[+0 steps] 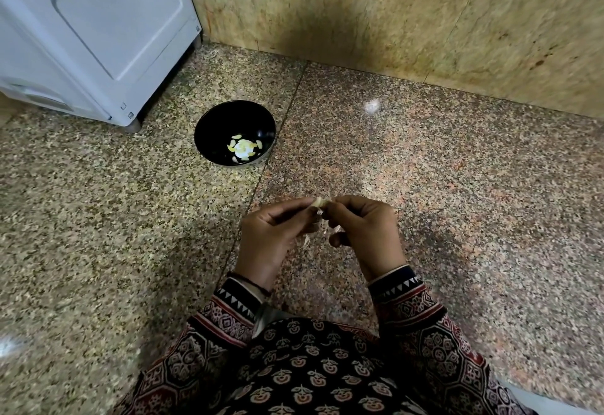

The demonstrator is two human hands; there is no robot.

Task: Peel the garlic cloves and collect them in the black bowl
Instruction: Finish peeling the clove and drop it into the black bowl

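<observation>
The speckled stone floor runs wide to the yellow wall. A smooth white box stands just beside the round black bowl, with peeled cloves inside. The left hand and right hand pinch one papery garlic clove.

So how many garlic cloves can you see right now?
5. Four cloves lie in the bowl, around a glare spot that may hide more. The fifth clove is pinched between the left hand and right hand.
</observation>
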